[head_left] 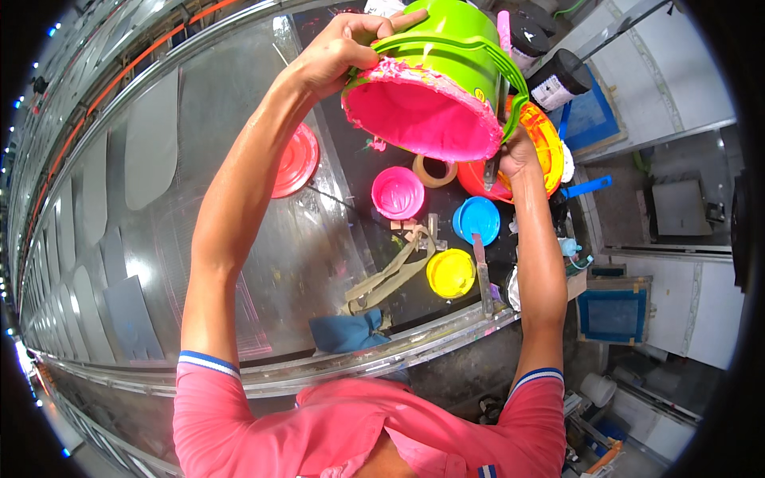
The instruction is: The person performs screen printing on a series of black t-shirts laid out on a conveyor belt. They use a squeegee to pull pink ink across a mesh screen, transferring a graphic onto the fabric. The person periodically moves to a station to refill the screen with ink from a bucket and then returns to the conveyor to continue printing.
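A green bucket (458, 48) is being held tilted above the bench (307, 247), its left side being clasped in the left hand's (343, 52) grip. By its right rim the right hand (518, 154) is being held, grip partly hidden, closure impossible to tell; nearby, a pink tub (398, 193) is being carried by the bench.

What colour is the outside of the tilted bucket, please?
The bucket is bright green outside, best seen in the head view.

Pink short-sleeved shirt (358, 422), blue-and-white striped cuffs (209, 363), small blue-and-white patch (486, 472) on the front, bare hands (333, 54)
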Demonstrator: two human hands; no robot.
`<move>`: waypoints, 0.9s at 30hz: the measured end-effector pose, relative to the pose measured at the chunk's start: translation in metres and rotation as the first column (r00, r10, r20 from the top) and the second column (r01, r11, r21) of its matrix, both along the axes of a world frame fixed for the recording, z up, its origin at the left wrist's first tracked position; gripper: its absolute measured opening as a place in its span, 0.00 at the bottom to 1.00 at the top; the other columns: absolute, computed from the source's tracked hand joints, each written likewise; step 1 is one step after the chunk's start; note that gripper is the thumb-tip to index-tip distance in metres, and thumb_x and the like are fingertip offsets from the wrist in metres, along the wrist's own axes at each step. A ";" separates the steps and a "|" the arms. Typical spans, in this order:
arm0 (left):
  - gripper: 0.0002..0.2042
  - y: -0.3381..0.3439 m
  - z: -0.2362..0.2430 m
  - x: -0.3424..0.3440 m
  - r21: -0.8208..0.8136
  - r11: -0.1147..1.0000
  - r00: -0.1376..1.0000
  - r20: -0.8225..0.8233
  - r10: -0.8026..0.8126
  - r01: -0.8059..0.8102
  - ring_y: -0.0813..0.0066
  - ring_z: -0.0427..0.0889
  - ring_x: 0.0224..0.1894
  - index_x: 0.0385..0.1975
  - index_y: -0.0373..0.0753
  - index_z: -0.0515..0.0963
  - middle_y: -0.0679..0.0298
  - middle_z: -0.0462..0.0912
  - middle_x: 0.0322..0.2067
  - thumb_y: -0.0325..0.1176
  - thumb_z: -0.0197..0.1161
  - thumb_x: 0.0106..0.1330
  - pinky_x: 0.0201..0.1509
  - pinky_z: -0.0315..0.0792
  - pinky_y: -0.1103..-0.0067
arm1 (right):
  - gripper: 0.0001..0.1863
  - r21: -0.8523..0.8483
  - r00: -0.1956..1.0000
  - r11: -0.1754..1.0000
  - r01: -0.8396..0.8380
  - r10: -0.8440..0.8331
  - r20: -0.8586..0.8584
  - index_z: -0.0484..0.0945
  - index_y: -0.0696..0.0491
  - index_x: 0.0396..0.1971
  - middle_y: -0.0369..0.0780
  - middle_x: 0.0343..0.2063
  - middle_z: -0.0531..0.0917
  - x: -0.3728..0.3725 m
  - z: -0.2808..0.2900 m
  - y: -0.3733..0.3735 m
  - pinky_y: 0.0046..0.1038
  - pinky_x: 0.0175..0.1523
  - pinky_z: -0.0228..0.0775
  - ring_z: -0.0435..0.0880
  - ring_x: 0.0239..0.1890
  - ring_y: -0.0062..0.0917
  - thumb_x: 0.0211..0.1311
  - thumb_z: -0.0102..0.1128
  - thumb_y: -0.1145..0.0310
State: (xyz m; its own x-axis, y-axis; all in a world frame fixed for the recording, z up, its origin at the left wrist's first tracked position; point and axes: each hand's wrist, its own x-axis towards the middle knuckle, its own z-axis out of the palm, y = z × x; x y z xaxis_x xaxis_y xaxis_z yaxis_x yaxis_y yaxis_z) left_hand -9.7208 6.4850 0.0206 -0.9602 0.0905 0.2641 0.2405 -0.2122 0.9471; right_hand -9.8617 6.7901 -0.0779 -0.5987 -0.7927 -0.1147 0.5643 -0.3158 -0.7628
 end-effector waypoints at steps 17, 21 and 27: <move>0.13 0.025 -0.032 0.022 -0.089 0.996 0.986 -0.166 -0.003 -0.012 0.61 0.34 0.79 0.26 0.33 0.72 0.45 0.59 0.71 0.13 0.48 0.39 0.76 0.39 0.72 | 0.39 0.076 0.993 0.997 -0.019 0.028 -0.117 0.67 0.54 0.64 0.41 0.55 0.80 -0.013 -0.040 0.035 0.33 0.59 0.76 0.82 0.53 0.29 0.50 0.75 0.67; 0.12 0.031 -0.032 0.028 -0.120 0.993 0.983 -0.185 -0.011 -0.011 0.60 0.34 0.79 0.25 0.33 0.72 0.45 0.60 0.70 0.13 0.49 0.39 0.76 0.38 0.72 | 0.34 0.110 0.989 0.994 0.007 0.010 -0.150 0.67 0.55 0.64 0.41 0.57 0.79 -0.007 -0.042 0.039 0.33 0.59 0.76 0.82 0.54 0.29 0.57 0.70 0.72; 0.11 0.035 -0.029 0.038 -0.149 0.988 0.978 -0.207 -0.003 -0.029 0.60 0.34 0.79 0.24 0.33 0.71 0.46 0.62 0.69 0.13 0.50 0.40 0.76 0.38 0.70 | 0.31 0.070 0.983 0.997 -0.009 0.022 -0.184 0.67 0.55 0.64 0.41 0.58 0.78 0.001 -0.035 0.041 0.33 0.60 0.75 0.80 0.56 0.29 0.61 0.66 0.73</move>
